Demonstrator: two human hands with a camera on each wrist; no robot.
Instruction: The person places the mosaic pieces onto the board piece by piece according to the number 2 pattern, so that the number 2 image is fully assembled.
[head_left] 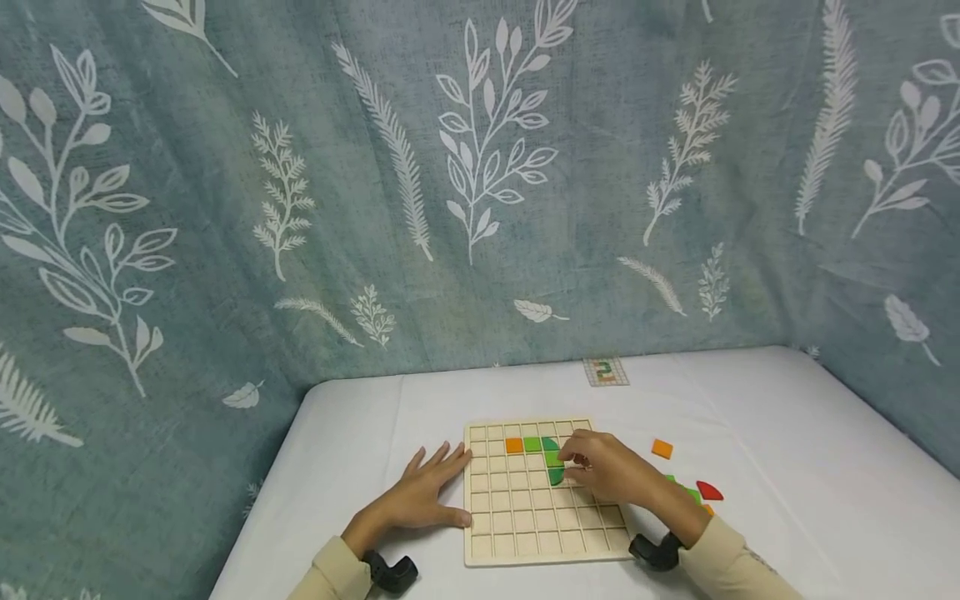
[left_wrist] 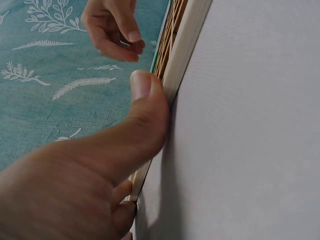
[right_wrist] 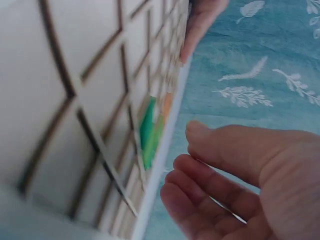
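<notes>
A pale wooden grid board (head_left: 513, 521) lies on the white table. My left hand (head_left: 429, 493) is spread flat at its left side, thumb and fingertips against the edge. Over the board's right part hovers my right hand (head_left: 603, 467), fingers loosely bent, with no piece showing between thumb and fingertips in the right wrist view. Just left of those fingertips, tiles sit in the grid: an orange square (head_left: 513, 446), a light green square (head_left: 532, 444), a dark green rounded piece (head_left: 550, 442), another light green square (head_left: 553, 459) and a dark green rounded piece (head_left: 556, 477).
Right of the board lie a loose orange square (head_left: 662, 448), a red quarter-circle (head_left: 709, 491) and green pieces (head_left: 693, 496), partly behind my right forearm. A small pattern card (head_left: 606, 372) lies at the table's back edge, before a leaf-print curtain (head_left: 450, 317).
</notes>
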